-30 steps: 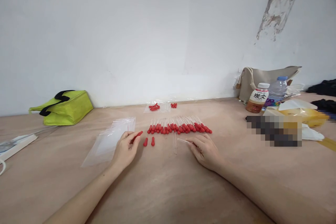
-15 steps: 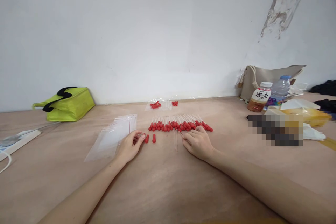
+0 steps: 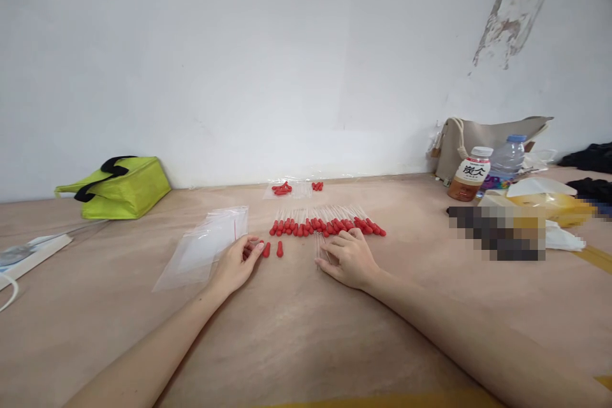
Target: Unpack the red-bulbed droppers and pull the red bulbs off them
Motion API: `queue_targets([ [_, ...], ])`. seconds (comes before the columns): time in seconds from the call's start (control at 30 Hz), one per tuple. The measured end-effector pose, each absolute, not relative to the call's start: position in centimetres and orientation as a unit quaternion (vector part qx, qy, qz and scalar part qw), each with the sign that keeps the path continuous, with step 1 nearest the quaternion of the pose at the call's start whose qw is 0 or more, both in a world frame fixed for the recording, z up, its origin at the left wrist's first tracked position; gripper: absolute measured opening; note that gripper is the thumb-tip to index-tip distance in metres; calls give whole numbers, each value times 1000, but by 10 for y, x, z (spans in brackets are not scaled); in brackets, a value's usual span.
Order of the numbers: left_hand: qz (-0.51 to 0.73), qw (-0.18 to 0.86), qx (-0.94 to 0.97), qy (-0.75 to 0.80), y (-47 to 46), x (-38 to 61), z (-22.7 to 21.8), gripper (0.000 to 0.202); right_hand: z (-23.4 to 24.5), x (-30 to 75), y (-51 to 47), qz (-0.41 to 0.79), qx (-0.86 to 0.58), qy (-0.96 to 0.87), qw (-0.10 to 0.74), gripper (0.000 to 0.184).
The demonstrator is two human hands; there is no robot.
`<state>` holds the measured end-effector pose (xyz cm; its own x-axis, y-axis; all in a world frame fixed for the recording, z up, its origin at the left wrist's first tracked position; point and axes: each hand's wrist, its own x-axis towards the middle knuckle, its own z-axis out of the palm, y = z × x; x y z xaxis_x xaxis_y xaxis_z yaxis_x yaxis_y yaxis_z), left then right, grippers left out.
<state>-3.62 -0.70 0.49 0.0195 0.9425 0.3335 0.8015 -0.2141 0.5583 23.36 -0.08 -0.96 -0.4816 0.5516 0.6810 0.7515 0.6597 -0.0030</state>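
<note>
A row of several glass droppers with red rubber bulbs (image 3: 327,226) lies across the wooden table (image 3: 296,331). My left hand (image 3: 236,264) rests just left of two loose red bulbs (image 3: 273,249), fingers curled round a red bulb that barely shows. My right hand (image 3: 347,257) lies on the table with its fingertips on a few bare glass tubes (image 3: 319,246) in front of the row. A stack of clear zip bags (image 3: 203,251) lies beside my left hand.
A small bag with more red bulbs (image 3: 287,189) lies near the wall. A lime green lunch bag (image 3: 115,188) stands at far left. At right are a drink bottle (image 3: 469,174), a water bottle (image 3: 507,161), a beige bag (image 3: 482,140) and wrappers (image 3: 549,204).
My right hand has slid left from the row's right part onto the bare glass tubes. My left hand has drawn the red bulb into its curled fingers and stayed near the two loose bulbs.
</note>
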Motion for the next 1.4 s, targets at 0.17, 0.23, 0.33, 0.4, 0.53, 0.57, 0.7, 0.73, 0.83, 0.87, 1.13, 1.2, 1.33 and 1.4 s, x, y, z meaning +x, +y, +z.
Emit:
queue_targets([
  [0.17,329,107,702,622,-7,-37,4,38,-7,233,-5,-123,-377,-859,323,32],
  [0.23,329,107,702,622,-6,-37,4,38,-7,234,-5,-123,-373,-863,319,34],
  [0.33,327,106,705,621,-5,-38,2,38,-8,235,-5,-121,-376,-862,317,38],
  [0.4,329,100,703,622,-4,-39,1,38,-8,235,-5,-117,-380,-859,322,37],
  [0.53,335,109,697,624,-4,-41,4,37,-7,239,-9,-97,-378,-855,342,29],
  [0.57,334,119,695,626,-4,-42,5,37,-7,241,-11,-92,-376,-856,344,27],
  [0.7,332,160,676,638,4,-50,11,38,-7,258,-18,-76,-368,-864,337,20],
  [0.73,328,163,676,639,8,-51,14,38,-8,262,-19,-72,-372,-862,337,18],
  [0.83,296,154,692,640,22,-52,22,33,-9,272,-19,-56,-388,-853,345,16],
  [0.87,286,146,697,641,28,-50,25,32,-9,274,-19,-50,-387,-853,347,16],
  [1.13,266,135,697,652,65,-26,35,28,-7,275,-19,-44,-351,-868,350,15],
  [1.2,262,142,688,662,69,-22,33,27,-7,275,-19,-40,-349,-869,350,14],
  [1.33,261,152,678,671,71,-18,30,27,-8,275,-18,-31,-342,-872,349,13],
  [1.4,263,155,672,675,71,-18,29,28,-8,275,-18,-30,-341,-874,346,13],
])
